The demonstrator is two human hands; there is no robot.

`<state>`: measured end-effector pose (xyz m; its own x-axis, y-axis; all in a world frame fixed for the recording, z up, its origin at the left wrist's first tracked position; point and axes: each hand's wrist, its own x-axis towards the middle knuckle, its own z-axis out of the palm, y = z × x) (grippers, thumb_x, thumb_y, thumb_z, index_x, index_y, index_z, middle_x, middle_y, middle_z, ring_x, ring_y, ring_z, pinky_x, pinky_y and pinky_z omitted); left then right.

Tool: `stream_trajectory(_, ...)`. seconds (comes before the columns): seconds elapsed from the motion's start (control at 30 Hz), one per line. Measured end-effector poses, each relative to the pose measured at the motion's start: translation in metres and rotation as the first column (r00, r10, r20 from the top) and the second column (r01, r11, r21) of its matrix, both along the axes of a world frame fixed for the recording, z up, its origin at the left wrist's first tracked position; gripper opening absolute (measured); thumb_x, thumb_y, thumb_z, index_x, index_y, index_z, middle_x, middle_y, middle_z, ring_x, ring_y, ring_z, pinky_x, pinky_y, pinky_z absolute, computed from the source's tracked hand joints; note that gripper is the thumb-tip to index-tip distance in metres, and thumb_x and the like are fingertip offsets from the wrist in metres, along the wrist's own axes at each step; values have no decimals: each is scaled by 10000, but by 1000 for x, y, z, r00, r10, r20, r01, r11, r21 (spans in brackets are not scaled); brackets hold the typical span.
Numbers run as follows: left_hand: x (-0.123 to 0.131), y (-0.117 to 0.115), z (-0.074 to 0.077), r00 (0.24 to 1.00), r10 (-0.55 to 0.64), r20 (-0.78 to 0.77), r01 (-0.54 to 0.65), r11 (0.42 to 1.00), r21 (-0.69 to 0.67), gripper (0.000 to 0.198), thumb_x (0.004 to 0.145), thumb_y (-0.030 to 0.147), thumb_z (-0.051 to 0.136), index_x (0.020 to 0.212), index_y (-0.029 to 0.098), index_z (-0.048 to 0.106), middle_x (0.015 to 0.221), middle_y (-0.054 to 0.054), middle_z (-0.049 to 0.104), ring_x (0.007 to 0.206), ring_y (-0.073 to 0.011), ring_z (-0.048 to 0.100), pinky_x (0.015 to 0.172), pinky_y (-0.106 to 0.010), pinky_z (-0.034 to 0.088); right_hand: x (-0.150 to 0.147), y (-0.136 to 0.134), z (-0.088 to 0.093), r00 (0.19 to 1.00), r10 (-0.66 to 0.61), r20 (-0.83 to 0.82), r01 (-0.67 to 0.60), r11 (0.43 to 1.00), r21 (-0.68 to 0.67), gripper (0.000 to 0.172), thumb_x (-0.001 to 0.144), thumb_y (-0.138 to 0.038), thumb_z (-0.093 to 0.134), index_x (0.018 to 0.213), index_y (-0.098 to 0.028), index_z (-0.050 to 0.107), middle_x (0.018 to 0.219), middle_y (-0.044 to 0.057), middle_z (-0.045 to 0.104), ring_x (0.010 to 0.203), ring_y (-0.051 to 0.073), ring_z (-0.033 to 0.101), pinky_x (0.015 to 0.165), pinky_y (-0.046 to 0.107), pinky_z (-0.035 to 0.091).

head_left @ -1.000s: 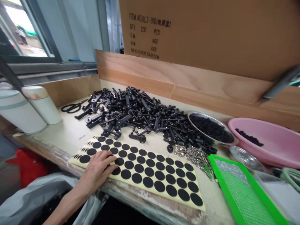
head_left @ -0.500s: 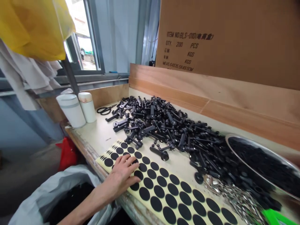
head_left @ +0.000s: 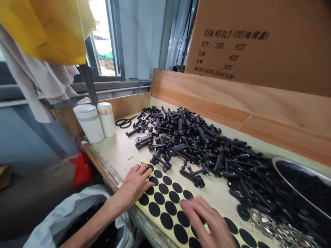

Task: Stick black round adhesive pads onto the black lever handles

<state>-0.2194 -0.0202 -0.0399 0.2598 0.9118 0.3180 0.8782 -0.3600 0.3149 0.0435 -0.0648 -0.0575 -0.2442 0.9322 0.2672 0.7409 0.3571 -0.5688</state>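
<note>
Sticker sheet (head_left: 165, 206) along bench edge (head_left: 103, 168), under left hand (head_left: 134, 184), right hand (head_left: 204, 220)

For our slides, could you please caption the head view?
Left hand and right hand on a sheet of black adhesive dots, beside heaped black levers.

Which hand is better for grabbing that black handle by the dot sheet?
Probably the right hand. It is over the dot sheet, close to the black handle. The left hand rests on the sheet's end, farther away.
</note>
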Motion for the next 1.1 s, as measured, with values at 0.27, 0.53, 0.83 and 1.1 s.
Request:
stream_trajectory(0.27, -6, 0, 2, 999, -45, 6, 45, 995, -89, 356, 867, 268, 593, 1197, 143, 545, 1156, -117, 566, 1033, -271, 488, 914, -433, 445, -122, 83, 9, 981, -24, 194, -38, 950, 309, 239, 926, -170, 429, 865, -196, 658, 820, 85, 609, 758, 230, 565, 653, 332, 435)
stream_trajectory(0.53, -13, 7, 7, 990, -117, 85, 128, 982, -141, 289, 871, 240, 571, 1143, 144, 560, 1092, -108, 545, 973, -251, 459, 888, -425, 453, -126, 86, -2, 995, -34, 92, 12, 972, 236, 166, 894, -151, 506, 854, -226, 649, 846, 39, 617, 797, 201, 583, 721, 302, 441)
stream_trajectory(0.83, -13, 6, 3, 991, -103, 89, 114, 986, -125, 331, 877, 220, 559, 1201, 154, 542, 1125, -99, 538, 1001, -248, 444, 922, -421, 437, -129, 85, -7, 997, -71, -34, 75, 989, 128, 126, 879, -208, 534, 899, -213, 658, 866, 65, 608, 847, 243, 567, 781, 363, 431)
stream_trajectory(1.1, -10, 8, 2, 997, -60, 52, 66, 991, -113, 246, 856, 209, 578, 1100, 179, 590, 1098, -84, 567, 989, -257, 471, 893, -443, 447, -127, 92, -4, 983, 32, -183, -31, 999, 4, 134, 853, -175, 503, 834, -217, 628, 846, 36, 590, 844, 210, 568, 778, 334, 444)
